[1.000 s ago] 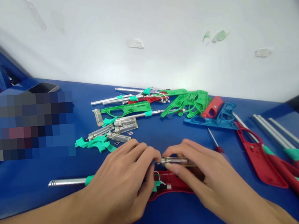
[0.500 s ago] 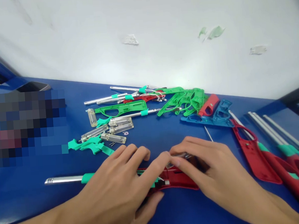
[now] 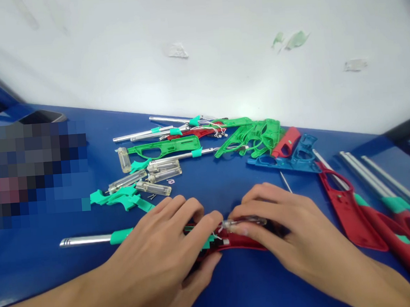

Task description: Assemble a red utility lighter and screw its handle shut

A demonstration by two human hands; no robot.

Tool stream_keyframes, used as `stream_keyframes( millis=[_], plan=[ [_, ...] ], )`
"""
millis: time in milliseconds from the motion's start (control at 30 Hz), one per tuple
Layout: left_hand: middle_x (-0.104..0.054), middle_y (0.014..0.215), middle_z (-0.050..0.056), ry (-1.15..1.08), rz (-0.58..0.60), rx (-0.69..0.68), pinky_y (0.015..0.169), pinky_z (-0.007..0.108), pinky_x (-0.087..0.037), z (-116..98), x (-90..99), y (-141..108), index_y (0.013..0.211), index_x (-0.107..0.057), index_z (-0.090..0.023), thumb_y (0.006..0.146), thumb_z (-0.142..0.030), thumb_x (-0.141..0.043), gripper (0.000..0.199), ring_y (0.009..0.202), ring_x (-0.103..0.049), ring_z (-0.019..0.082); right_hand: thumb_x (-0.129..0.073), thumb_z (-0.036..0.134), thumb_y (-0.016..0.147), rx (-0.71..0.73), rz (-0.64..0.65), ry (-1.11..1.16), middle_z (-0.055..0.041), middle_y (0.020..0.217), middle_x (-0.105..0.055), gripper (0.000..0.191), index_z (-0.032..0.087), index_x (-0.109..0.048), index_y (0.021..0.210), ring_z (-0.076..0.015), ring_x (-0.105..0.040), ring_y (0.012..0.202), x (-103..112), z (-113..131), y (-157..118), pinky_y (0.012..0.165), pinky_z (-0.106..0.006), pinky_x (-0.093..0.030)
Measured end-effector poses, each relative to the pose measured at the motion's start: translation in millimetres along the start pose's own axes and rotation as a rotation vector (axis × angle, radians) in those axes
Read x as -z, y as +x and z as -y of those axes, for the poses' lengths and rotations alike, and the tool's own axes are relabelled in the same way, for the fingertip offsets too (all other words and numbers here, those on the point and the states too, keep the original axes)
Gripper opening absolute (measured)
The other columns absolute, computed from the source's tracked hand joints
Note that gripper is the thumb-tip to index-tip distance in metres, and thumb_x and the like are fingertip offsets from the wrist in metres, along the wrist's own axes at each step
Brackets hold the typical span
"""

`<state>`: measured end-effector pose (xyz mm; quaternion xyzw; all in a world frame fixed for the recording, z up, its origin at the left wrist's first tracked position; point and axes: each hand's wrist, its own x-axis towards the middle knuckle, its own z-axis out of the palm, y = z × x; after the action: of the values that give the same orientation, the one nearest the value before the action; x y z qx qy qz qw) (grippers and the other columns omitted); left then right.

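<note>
My left hand [image 3: 176,244] is closed on a red lighter casing half [image 3: 241,242], its fingers along the top and thumb below. From the casing's left end a silver tube [image 3: 86,241] with a green collar [image 3: 121,236] sticks out. Green and black inner parts [image 3: 214,240] with a thin white wire show beside my left index finger. My right hand [image 3: 283,223] pinches a clear lighter fuel tank [image 3: 247,222] between thumb and fingers, just above the casing. My right fingers partly cover the casing's right end.
Several clear tanks [image 3: 154,188] and green trigger pieces [image 3: 124,198] lie at the left. Behind are silver tubes with wires [image 3: 143,134], green casing halves [image 3: 256,138] and a blue one [image 3: 286,163]. Red long lighters [image 3: 388,220] lie at the right. A white wall [image 3: 200,79] borders the table.
My right hand has shifted slightly and tilted the clear tank, so more of it shows above the casing. The left hand keeps its hold; the view has moved a little.
</note>
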<state>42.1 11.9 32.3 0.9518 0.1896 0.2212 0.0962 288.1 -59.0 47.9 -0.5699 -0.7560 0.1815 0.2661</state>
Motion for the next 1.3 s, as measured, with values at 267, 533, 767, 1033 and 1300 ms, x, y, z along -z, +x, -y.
stream_keyframes(
  millis=[267, 533, 767, 1033, 1300],
  plan=[
    [-0.067, 0.106, 0.006, -0.03, 0.012, 0.0, 0.083, 0.045, -0.056, 1.1, -0.9, -1.5, 0.125, -0.063, -0.022, 0.11, -0.023, -0.053, 0.018, 0.093, -0.064, 0.027, -0.07, 0.031, 0.109, 0.078, 0.0, -0.014, 0.0032, 0.103, -0.079, 0.012, 0.031, -0.081, 0.108, -0.0146, -0.076, 0.089, 1.0, -4.1, -1.5, 0.081, -0.025, -0.063],
    [-0.067, 0.11, 0.006, -0.054, -0.009, 0.008, 0.082, 0.041, -0.057, 1.1, -0.8, -1.2, 0.12, -0.061, -0.023, 0.111, -0.023, -0.052, 0.013, 0.094, -0.065, 0.025, -0.064, 0.035, 0.112, 0.141, 0.092, -0.106, 0.0016, 0.104, -0.075, 0.015, 0.034, -0.079, 0.112, -0.0179, -0.072, 0.089, 3.8, -6.4, -5.3, 0.083, -0.03, -0.065],
    [-0.068, 0.111, 0.006, -0.064, -0.02, -0.01, 0.08, 0.038, -0.058, -1.4, -1.2, -3.8, 0.118, -0.063, -0.022, 0.112, -0.023, -0.052, 0.012, 0.091, -0.065, 0.023, -0.059, 0.028, 0.114, 0.114, 0.148, -0.175, 0.0008, 0.106, -0.074, 0.021, 0.036, -0.078, 0.118, -0.0199, -0.072, 0.091, 4.8, -5.1, -8.2, 0.083, -0.035, -0.064],
    [-0.069, 0.111, 0.006, -0.05, -0.032, -0.021, 0.081, 0.04, -0.057, 0.5, -1.8, -2.8, 0.123, -0.065, -0.023, 0.112, -0.023, -0.053, 0.016, 0.092, -0.064, 0.023, -0.059, 0.022, 0.112, 0.11, 0.146, -0.154, 0.0017, 0.107, -0.076, 0.025, 0.036, -0.08, 0.117, -0.0198, -0.074, 0.092, 6.8, -3.3, -7.8, 0.085, -0.035, -0.065],
    [-0.068, 0.114, 0.006, -0.057, -0.049, -0.024, 0.085, 0.04, -0.054, 2.6, -5.3, -7.2, 0.127, -0.066, -0.023, 0.112, -0.022, -0.056, 0.018, 0.096, -0.063, 0.024, -0.062, 0.031, 0.113, 0.123, -0.034, -0.197, 0.0025, 0.109, -0.082, 0.018, 0.032, -0.079, 0.12, -0.0184, -0.079, 0.095, 10.7, 0.5, -3.8, 0.079, -0.031, -0.063]
  ],
)
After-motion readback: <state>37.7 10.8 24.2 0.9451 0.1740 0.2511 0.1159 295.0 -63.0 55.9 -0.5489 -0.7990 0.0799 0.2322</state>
